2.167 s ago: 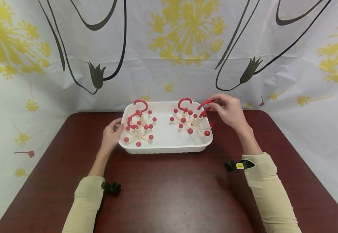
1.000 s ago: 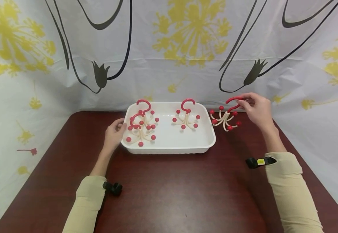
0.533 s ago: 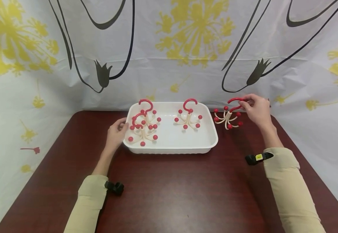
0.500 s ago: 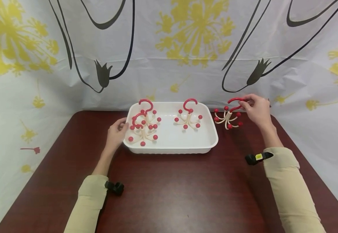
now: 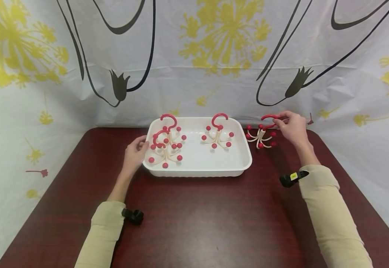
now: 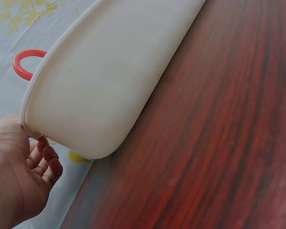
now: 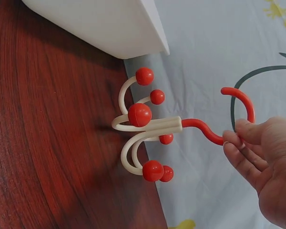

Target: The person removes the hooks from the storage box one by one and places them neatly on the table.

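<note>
My left hand (image 5: 135, 153) grips the left end of a white plastic tray (image 5: 199, 173); in the left wrist view its fingers (image 6: 51, 164) curl under the rim. Just right of the tray, my right hand (image 5: 292, 128) pinches the red hook of a multi-arm hook hanger (image 5: 260, 137). In the right wrist view this hanger (image 7: 157, 125) has cream curved arms tipped with red balls. Its arms are at the table surface; whether they touch, I cannot tell. Inside the tray, one like hanger (image 5: 217, 137) stands at right, and two more (image 5: 165, 154) overlap at left.
A dark red-brown wooden table (image 5: 194, 219) carries the tray near its back edge. Behind and at both sides hangs a white sheet (image 5: 194, 89) with yellow and grey flower prints. Black camera straps sit at both cuffs.
My right hand has lifted one hanger out of the tray's right side, carried it right over the rim, and lowered it slightly. My left hand keeps hold of the tray.
</note>
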A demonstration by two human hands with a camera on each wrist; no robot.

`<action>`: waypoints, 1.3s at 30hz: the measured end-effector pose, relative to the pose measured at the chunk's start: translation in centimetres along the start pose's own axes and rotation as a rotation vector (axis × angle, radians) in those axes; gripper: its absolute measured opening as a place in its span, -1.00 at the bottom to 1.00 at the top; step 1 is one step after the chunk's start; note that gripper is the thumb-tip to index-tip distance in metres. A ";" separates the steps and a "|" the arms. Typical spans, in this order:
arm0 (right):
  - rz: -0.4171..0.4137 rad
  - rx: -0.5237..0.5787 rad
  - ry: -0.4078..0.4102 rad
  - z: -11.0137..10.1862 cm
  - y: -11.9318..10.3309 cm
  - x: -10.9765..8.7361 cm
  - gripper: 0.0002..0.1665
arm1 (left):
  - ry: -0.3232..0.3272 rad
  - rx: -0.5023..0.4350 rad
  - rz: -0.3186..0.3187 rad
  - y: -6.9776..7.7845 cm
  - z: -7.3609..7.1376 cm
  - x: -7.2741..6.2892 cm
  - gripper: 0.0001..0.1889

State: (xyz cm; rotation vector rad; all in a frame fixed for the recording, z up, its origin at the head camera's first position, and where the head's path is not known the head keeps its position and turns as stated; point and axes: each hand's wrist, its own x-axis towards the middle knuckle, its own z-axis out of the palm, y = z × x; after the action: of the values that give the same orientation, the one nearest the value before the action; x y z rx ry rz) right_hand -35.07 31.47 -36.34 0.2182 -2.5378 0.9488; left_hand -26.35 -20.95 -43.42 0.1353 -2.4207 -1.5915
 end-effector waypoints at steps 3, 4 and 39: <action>0.014 -0.008 -0.011 0.2 0.1 0.1 -0.78 | -0.004 -0.005 0.002 -0.1 0.0 0.0 -0.55; 0.016 -0.010 -0.015 0.2 0.1 0.1 -0.78 | -0.003 -0.008 0.008 -0.2 0.1 0.0 -0.55; -0.012 -0.012 0.013 -0.7 -2.3 -0.3 -0.67 | 0.008 -0.017 0.023 -0.6 0.2 0.3 -0.54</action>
State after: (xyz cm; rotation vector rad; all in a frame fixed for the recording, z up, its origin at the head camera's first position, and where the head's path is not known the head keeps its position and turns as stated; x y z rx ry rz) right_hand -33.93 30.13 -34.64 0.2229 -2.5270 0.9272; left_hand -26.69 -21.08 -44.05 0.1098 -2.3936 -1.5980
